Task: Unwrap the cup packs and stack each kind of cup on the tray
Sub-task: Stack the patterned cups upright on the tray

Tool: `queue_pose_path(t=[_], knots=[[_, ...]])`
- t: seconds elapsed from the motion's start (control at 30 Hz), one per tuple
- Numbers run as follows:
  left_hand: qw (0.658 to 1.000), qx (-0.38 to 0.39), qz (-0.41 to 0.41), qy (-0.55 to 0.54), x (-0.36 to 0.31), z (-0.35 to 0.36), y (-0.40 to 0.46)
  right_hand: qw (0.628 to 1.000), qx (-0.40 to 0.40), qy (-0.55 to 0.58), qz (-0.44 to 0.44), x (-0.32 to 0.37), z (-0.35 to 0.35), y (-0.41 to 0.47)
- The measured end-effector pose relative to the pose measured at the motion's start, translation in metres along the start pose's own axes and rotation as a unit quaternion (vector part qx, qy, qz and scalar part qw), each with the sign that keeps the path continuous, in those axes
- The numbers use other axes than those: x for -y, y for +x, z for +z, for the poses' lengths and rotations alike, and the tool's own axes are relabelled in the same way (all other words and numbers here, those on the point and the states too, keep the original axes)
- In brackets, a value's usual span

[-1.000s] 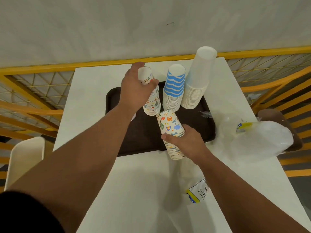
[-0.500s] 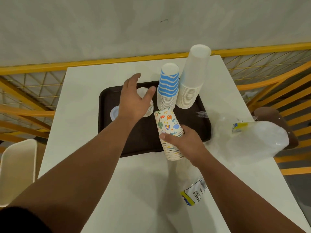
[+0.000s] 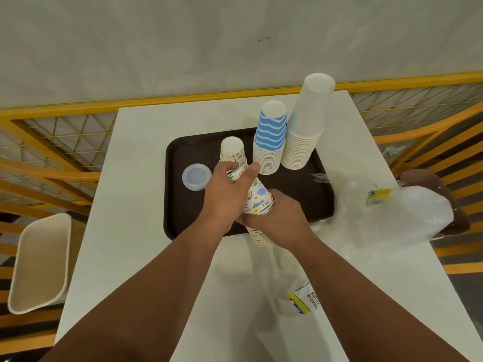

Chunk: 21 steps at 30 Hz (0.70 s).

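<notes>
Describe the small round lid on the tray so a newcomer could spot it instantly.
Start at the dark brown tray on the white table. Three cup stacks stand along its far side; the translucent round lid lies flat left of them, the only low, pale disc there.

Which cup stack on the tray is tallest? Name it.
The plain white stack, at the tray's far right corner. It rises above the blue-striped stack beside it and the short patterned stack.

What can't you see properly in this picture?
Head view only:
- Held cup stack: its middle is hidden by the left hand and right hand.
- Wrapper label: print too small and creased to read.
- Bin: inside faces away.
</notes>
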State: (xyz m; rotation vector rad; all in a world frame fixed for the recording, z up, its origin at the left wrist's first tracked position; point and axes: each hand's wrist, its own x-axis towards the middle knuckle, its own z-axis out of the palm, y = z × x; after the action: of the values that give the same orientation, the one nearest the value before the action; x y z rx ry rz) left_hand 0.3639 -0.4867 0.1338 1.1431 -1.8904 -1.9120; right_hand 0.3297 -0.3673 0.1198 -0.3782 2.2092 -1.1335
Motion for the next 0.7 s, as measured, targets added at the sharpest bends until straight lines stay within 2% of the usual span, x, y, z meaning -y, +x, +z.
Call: queue_pose_path(t=[0.13, 0.23, 0.33, 0.4, 0.53, 0.7], knots=[[0.999, 0.045, 0.015, -0.021, -0.01, 0.001, 0.006, 0.999, -0.031, 0.004, -0.01, -0.002, -0.006, 0.006], [0.995, -0.009, 0.101, -0.01, -0.029, -0.009, 0.028, 0.999, -0.036, -0.002, 0.002, -0.003, -0.011, 0.012], [0.971, -0.056, 0.216, 0.084, -0.044, -0.019, 0.053, 0.999, -0.024, -0.003, 0.023, -0.009, -0.016, 0.017], [0.95, -0.074, 0.255, 0.166, -0.046, -0.019, 0.065, 0.999, -0.02, -0.008, 0.034, -0.014, -0.019, 0.019], [0.943, -0.051, 0.236, 0.229, -0.029, -0.011, 0.085, 0.999, -0.019, -0.013, 0.048, -0.022, -0.023, 0.018], [0.907, -0.022, 0.212, 0.363, 0.003, -0.011, 0.091, 0.998, -0.013, -0.016, 0.051, -0.027, -0.029, 0.015]])
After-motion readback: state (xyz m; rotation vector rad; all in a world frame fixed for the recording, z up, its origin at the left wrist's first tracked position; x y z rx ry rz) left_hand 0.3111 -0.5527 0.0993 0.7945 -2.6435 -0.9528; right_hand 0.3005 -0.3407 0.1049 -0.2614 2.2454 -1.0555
